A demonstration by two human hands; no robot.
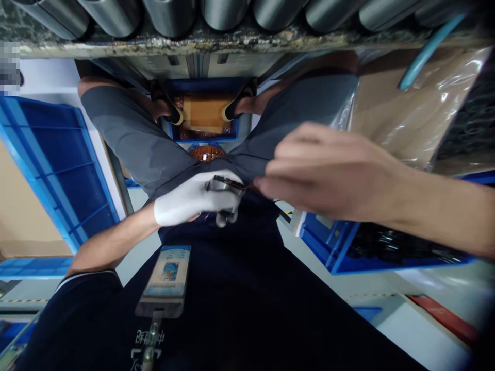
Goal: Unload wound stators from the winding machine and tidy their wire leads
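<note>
My left hand (193,200), in a white glove, is wrapped round a small dark and silver metal part (227,191) in front of my lap. Just to the right of the part is my bare right hand (309,167), its fingers pinched together. A thin copper-coloured strand (248,186) runs between the part and my right fingertips, which look closed on it. Motion blur softens the right hand and the lower end of the part.
Metal rollers (170,15) line the bench edge above my knees. Blue crates stand left (58,154) and right (336,247), the right one holding black parts. Plastic-wrapped cardboard (406,108) lies at right, with a teal rod (429,51) over it. A badge (168,275) hangs on my chest.
</note>
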